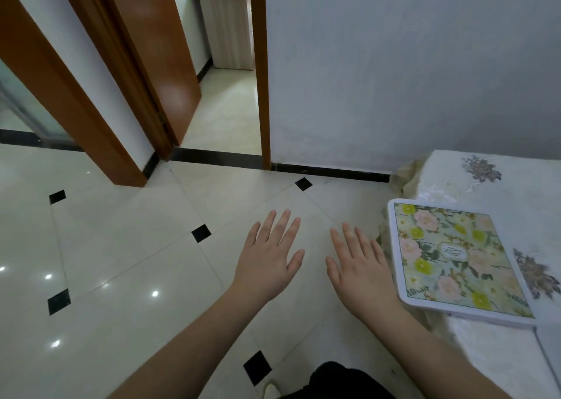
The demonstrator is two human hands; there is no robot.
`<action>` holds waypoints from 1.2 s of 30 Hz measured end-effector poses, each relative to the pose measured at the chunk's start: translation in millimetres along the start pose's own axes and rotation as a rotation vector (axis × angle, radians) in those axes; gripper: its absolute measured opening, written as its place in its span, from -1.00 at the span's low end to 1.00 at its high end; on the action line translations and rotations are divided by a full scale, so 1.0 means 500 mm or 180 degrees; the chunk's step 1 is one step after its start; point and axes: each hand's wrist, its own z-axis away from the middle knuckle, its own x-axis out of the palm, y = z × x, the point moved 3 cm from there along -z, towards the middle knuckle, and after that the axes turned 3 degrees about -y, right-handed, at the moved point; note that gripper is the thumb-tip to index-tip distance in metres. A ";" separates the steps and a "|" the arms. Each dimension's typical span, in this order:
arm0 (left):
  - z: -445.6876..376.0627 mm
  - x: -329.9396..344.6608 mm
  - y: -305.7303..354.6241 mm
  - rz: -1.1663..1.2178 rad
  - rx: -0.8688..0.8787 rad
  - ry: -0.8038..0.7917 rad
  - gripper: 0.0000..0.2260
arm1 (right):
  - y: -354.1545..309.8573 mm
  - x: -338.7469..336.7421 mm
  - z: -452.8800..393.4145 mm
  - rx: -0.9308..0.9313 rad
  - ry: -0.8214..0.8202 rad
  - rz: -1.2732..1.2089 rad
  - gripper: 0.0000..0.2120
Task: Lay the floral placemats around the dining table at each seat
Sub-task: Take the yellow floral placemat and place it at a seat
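Observation:
A floral placemat, green with pink and yellow flowers and a white border, lies on top of a thin stack at the left edge of the dining table. The table wears a white embroidered cloth. My left hand hovers palm down over the floor with straight, spread fingers and holds nothing. My right hand is likewise flat and empty, just left of the placemat's near corner, not touching it.
Cream floor tiles with small black diamonds fill the left and middle. An open doorway with a brown wooden frame and door lies ahead. A white wall stands behind the table. My dark trousers and a shoe show at the bottom.

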 end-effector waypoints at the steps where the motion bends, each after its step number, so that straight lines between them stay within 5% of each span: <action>1: -0.022 0.000 0.003 -0.0013 0.0071 0.0025 -0.37 | 0.007 0.001 -0.014 0.0066 -0.0006 -0.0021 -0.43; 19: -0.442 0.009 0.140 -0.0386 0.1023 0.0312 -0.45 | 0.250 0.010 -0.256 0.0890 0.0123 -0.0158 -0.46; 36: -0.680 0.047 0.262 -0.0047 0.2419 0.0222 -0.48 | 0.333 0.029 -0.310 0.2134 0.0179 -0.0055 -0.49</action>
